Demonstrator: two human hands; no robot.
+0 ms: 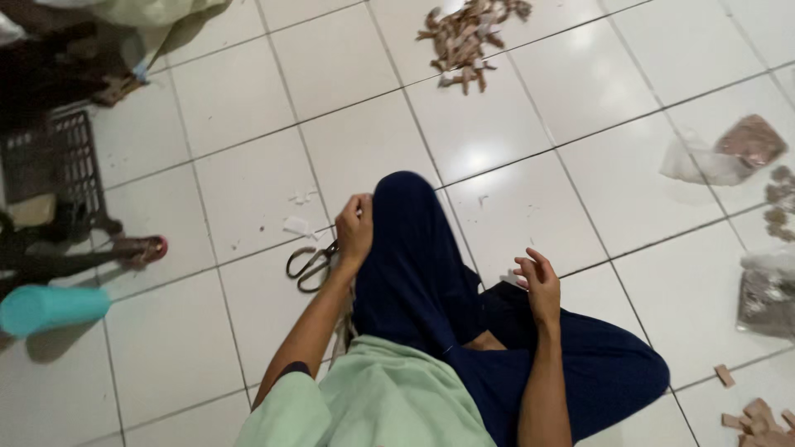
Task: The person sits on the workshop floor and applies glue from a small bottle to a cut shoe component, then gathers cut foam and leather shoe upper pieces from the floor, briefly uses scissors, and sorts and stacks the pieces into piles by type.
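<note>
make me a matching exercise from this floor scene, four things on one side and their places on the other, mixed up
Things:
1. scissors
2. teal cylinder
3. heap of small brown pieces
4. clear bag of brown bits

Places:
A. top of the view, on the white tiles
B. far left edge
C. right side of the floor
D. on the floor by the left hand

Pairs: 1-D, 2-B, 3-A, 4-C

The left hand [354, 232] is curled into a loose fist, its bare forearm stretching forward from a pale green sleeve. The right hand [538, 285] hangs open, fingers [527, 266] loosely bent and spread, wrist bent, forearm nearly upright.
</note>
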